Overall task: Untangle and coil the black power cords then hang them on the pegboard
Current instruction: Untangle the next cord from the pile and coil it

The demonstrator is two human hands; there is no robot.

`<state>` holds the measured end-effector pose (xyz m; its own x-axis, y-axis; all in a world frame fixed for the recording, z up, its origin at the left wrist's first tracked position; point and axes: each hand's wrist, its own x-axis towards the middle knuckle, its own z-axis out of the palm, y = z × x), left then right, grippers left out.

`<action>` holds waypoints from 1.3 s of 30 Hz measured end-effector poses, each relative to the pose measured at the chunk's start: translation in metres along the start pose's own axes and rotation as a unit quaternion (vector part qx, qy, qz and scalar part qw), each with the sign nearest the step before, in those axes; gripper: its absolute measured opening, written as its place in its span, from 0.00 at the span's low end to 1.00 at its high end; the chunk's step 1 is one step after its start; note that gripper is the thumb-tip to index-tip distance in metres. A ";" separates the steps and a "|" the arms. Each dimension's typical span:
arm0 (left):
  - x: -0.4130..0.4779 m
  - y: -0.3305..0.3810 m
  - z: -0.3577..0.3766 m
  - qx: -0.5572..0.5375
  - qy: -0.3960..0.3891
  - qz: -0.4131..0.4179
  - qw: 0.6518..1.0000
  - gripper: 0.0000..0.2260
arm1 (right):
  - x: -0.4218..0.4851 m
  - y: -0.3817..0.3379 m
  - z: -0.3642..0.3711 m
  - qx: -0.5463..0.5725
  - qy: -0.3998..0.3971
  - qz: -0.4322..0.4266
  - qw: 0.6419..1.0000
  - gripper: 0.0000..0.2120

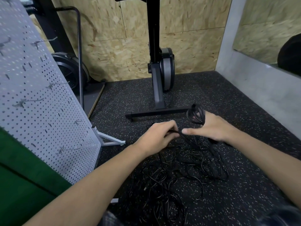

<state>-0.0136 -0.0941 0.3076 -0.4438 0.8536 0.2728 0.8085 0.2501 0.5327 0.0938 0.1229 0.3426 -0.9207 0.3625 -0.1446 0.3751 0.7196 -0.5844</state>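
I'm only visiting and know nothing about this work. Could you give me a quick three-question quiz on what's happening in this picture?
1. True or false: a coiled cord already hangs on the pegboard.
2. The left hand pinches one strand. What does the right hand have in its grip? A) a hook B) a small coil of cord C) nothing
3. Fill in: the tangled cords lie on the speckled ____.

Key: 1 false, the hooks are bare; 2 B; 3 floor.
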 end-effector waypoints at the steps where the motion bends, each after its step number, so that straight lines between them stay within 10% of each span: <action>1: 0.001 0.006 -0.001 -0.002 0.006 0.013 1.000 0.05 | 0.003 0.002 0.005 -0.010 -0.024 -0.001 1.000 0.59; 8: 0.008 0.022 0.003 -0.031 0.073 -0.003 0.997 0.18 | 0.003 -0.006 0.033 -0.132 -0.159 -0.016 0.978 0.51; 14: 0.009 0.012 0.002 -0.038 0.099 -0.007 0.994 0.21 | 0.001 -0.009 0.041 -0.108 -0.199 -0.067 0.972 0.09; 22: -0.006 -0.022 -0.002 -0.234 -0.074 -0.212 0.946 0.30 | -0.011 -0.014 0.010 0.041 -0.190 -0.112 0.974 0.10; 26: -0.009 -0.026 0.016 -0.296 -0.116 -0.249 0.915 0.15 | -0.005 -0.009 0.005 0.168 -0.080 -0.071 0.980 0.12; 32: 0.002 -0.001 0.027 -0.261 -0.038 -0.209 0.942 0.13 | 0.002 -0.005 0.019 0.260 0.045 0.018 0.964 0.16; 36: 0.003 0.029 0.031 -0.170 -0.079 -0.128 0.974 0.11 | 0.002 -0.004 0.028 0.334 0.043 0.062 0.939 0.39; 39: 0.005 0.034 0.038 -0.125 -0.096 -0.106 0.982 0.10 | 0.003 -0.006 0.032 0.392 0.017 0.053 0.918 0.22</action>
<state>0.0260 -0.0641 0.2969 -0.4909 0.8712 -0.0094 0.5751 0.3321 0.7477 0.0858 0.1007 0.3203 -0.8747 0.4338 -0.2162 0.2567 0.0362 -0.9658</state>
